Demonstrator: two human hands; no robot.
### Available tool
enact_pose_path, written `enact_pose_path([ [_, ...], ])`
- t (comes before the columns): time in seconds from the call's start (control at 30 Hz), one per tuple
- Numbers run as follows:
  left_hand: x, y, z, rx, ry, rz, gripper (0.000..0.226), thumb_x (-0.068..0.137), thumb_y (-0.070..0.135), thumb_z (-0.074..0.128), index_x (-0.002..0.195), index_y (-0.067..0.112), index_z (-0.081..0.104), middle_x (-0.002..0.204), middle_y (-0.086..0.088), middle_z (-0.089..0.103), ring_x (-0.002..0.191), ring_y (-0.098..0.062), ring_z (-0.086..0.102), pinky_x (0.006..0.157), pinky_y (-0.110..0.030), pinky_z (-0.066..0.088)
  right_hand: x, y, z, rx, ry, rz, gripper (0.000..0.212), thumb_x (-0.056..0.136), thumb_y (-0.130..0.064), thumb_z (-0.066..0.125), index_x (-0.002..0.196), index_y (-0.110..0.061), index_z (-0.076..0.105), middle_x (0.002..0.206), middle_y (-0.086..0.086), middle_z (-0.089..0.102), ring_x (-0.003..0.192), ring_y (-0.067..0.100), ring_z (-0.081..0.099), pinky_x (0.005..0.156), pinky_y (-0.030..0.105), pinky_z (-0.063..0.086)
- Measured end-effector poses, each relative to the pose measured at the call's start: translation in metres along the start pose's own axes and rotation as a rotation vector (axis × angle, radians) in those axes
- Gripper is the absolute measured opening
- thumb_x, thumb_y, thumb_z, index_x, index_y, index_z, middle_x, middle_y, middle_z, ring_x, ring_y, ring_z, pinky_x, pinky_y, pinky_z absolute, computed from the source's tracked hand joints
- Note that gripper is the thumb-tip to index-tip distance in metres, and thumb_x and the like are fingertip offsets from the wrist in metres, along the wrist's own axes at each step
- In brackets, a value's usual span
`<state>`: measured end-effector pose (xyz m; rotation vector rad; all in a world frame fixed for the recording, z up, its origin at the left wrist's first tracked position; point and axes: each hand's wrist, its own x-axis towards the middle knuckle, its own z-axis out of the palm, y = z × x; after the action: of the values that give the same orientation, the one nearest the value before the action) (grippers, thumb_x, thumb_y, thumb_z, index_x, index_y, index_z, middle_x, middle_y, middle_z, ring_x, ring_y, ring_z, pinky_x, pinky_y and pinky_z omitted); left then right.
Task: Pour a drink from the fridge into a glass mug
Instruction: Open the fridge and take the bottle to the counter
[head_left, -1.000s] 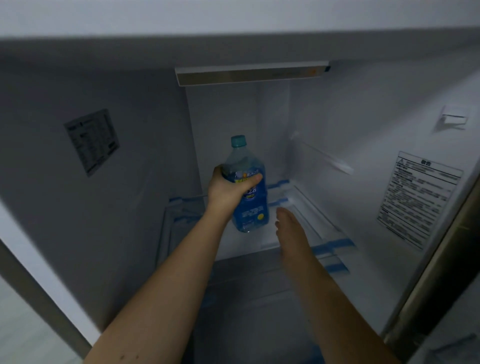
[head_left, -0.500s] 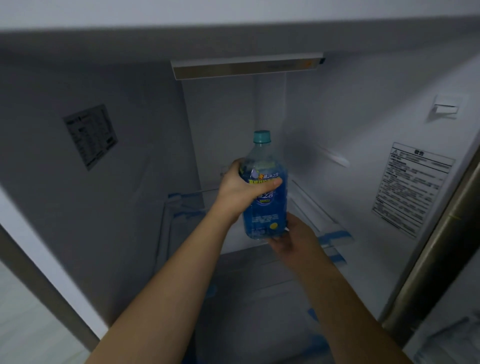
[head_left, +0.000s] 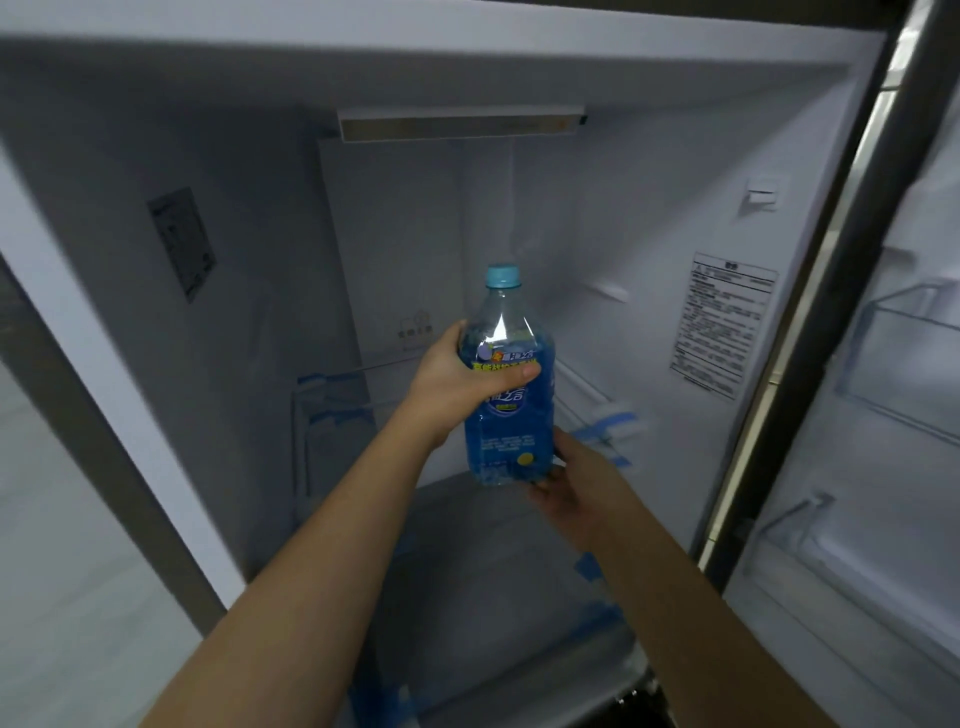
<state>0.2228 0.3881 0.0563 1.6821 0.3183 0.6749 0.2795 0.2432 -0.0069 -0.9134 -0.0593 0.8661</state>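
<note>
In the head view, a blue drink bottle (head_left: 506, 384) with a light blue cap (head_left: 503, 276) is held upright and clear of the shelves, in front of the open fridge interior (head_left: 649, 218). The left hand (head_left: 457, 387) is wrapped around the bottle's upper body, the thumb laid across the label and the fingers curled behind it. The right hand (head_left: 569, 486) is cupped under the base, its fingers curled beneath the bottom edge — the weight looks to be shared between the two. The liquid level is seen just below the shoulder, so the bottle is judged nearly full and fairly heavy. A printed notice (head_left: 722, 332) is fixed to the right wall, a smaller sticker (head_left: 182, 244) to the left wall, and a light bar (head_left: 462, 122) runs across the back. Door bins (head_left: 904, 332) are visible at the right edge. No glass mug is in sight. The step in hand is judged to be the taking of the drink out of the fridge; pouring is not yet begun. The next move calls for the bottle to be carried level to wherever the mug stands — and for the cap to be unscrewed first.
</note>
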Motion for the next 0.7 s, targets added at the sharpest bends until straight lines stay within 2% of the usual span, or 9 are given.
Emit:
enact_pose_path([
  [0.1, -0.017, 0.004, 0.003, -0.001, -0.042, 0.004, 0.058, 0.063, 0.023, 0.093, 0.111, 0.026, 0.06, 0.101, 0.006, 0.075, 0.09, -0.01, 0.073, 0.073, -0.025, 0.058, -0.021, 0.009, -0.003, -0.021, 0.008, -0.043, 0.024, 0.095, -0.026, 0.06, 0.106, -0.006, 0.069, 0.101, 0.011, 0.075, 0.093, 0.024, 0.072, 0.074, 0.033, 0.061],
  [0.2, -0.036, 0.007, 0.007, -0.002, -0.097, 0.009, 0.06, 0.063, 0.024, 0.092, 0.114, 0.023, 0.06, 0.101, 0.007, 0.074, 0.089, -0.009, 0.072, 0.072, -0.024, 0.058, -0.047, 0.019, -0.004, 0.009, 0.041, -0.073, 0.021, 0.091, -0.027, 0.062, 0.099, -0.009, 0.07, 0.094, 0.009, 0.076, 0.082, 0.021, 0.074, 0.058, 0.028, 0.059],
  [0.27, -0.048, 0.01, 0.009, -0.007, -0.134, 0.021, 0.062, 0.063, 0.025, 0.092, 0.115, 0.022, 0.06, 0.099, 0.008, 0.075, 0.089, -0.008, 0.072, 0.069, -0.022, 0.056, -0.065, 0.026, -0.006, 0.048, 0.053, -0.081, 0.024, 0.089, -0.027, 0.063, 0.1, -0.007, 0.07, 0.096, 0.012, 0.076, 0.082, 0.022, 0.074, 0.056, 0.027, 0.057],
  [0.37, -0.066, 0.015, 0.013, -0.01, -0.2, 0.038, 0.061, 0.06, 0.03, 0.094, 0.11, 0.031, 0.059, 0.096, 0.017, 0.074, 0.087, -0.004, 0.072, 0.067, -0.019, 0.056, -0.092, 0.033, -0.011, 0.059, 0.076, -0.085, 0.028, 0.092, -0.027, 0.063, 0.108, -0.005, 0.069, 0.103, 0.014, 0.074, 0.092, 0.024, 0.073, 0.062, 0.028, 0.059],
  [0.5, -0.088, 0.023, 0.023, 0.0, -0.26, 0.054, 0.084, 0.045, 0.047, 0.092, 0.12, 0.031, 0.057, 0.104, 0.015, 0.073, 0.095, -0.006, 0.071, 0.082, -0.031, 0.058, -0.128, 0.036, -0.018, 0.089, 0.088, -0.113, 0.028, 0.091, -0.027, 0.061, 0.11, -0.007, 0.068, 0.106, 0.014, 0.074, 0.097, 0.024, 0.072, 0.068, 0.03, 0.061],
  [0.57, -0.098, 0.027, 0.03, -0.014, -0.293, 0.07, 0.088, 0.046, 0.047, 0.091, 0.124, 0.027, 0.056, 0.108, 0.01, 0.073, 0.098, -0.009, 0.071, 0.084, -0.033, 0.058, -0.144, 0.036, -0.022, 0.101, 0.097, -0.137, 0.028, 0.092, -0.028, 0.059, 0.108, -0.007, 0.067, 0.105, 0.014, 0.074, 0.096, 0.024, 0.072, 0.075, 0.033, 0.061],
  [0.7, -0.116, 0.037, 0.043, -0.005, -0.34, 0.096, 0.081, 0.053, 0.04, 0.093, 0.123, 0.027, 0.056, 0.107, 0.01, 0.073, 0.096, -0.007, 0.071, 0.083, -0.032, 0.059, -0.17, 0.034, -0.034, 0.111, 0.157, -0.151, 0.027, 0.099, -0.028, 0.053, 0.111, -0.006, 0.064, 0.103, 0.014, 0.074, 0.098, 0.026, 0.071, 0.088, 0.039, 0.057],
])
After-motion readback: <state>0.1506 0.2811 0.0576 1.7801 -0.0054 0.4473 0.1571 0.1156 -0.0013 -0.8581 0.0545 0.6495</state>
